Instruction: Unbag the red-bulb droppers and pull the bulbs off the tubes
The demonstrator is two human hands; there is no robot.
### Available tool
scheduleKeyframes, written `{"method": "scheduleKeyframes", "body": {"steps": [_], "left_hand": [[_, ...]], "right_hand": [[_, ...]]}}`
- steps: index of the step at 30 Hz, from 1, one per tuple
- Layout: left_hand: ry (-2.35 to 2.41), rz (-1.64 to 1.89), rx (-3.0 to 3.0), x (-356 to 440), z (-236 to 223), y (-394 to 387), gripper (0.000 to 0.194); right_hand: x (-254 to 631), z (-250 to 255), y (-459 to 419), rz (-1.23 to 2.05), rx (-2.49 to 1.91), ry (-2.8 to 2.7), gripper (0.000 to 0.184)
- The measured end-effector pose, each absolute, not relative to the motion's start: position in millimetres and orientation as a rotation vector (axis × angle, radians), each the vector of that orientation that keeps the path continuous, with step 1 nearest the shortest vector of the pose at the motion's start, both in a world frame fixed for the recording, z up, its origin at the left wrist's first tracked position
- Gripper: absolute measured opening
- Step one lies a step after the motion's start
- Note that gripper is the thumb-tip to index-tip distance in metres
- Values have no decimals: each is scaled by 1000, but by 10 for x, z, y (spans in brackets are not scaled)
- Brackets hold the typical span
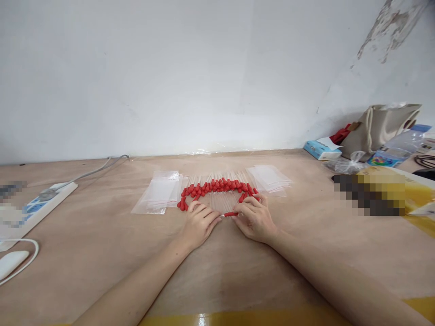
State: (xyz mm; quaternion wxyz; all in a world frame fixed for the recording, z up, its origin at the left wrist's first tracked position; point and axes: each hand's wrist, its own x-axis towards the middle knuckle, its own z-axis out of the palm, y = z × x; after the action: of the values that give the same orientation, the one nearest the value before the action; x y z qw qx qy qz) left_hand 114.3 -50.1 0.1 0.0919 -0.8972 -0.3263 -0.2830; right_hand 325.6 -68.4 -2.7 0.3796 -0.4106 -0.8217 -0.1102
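A row of several clear droppers with red rubber bulbs (217, 186) lies on the wooden table (102, 244), bulbs toward me. My left hand (199, 224) and my right hand (254, 219) rest at the near edge of the row, fingers curled. Between their fingertips lies one dropper with a red bulb (231, 214), lying sideways; both hands pinch it. A stack of clear plastic bags (158, 197) lies to the left of the row, and another stack of bags (270, 177) lies to its right.
A white power strip (44, 201) with a grey cable sits at the left, a white mouse (12, 263) at the near left. At the right stand a beige bag (384, 127), a blue tissue box (319, 149) and a yellow box (418, 190).
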Motion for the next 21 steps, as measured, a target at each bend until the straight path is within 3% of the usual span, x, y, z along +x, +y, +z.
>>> {"method": "scheduleKeyframes", "body": {"steps": [21], "left_hand": [[-935, -876, -2684, 1111, 37, -552, 14]], "right_hand": [[3238, -99, -663, -445, -911, -2219, 14]]}}
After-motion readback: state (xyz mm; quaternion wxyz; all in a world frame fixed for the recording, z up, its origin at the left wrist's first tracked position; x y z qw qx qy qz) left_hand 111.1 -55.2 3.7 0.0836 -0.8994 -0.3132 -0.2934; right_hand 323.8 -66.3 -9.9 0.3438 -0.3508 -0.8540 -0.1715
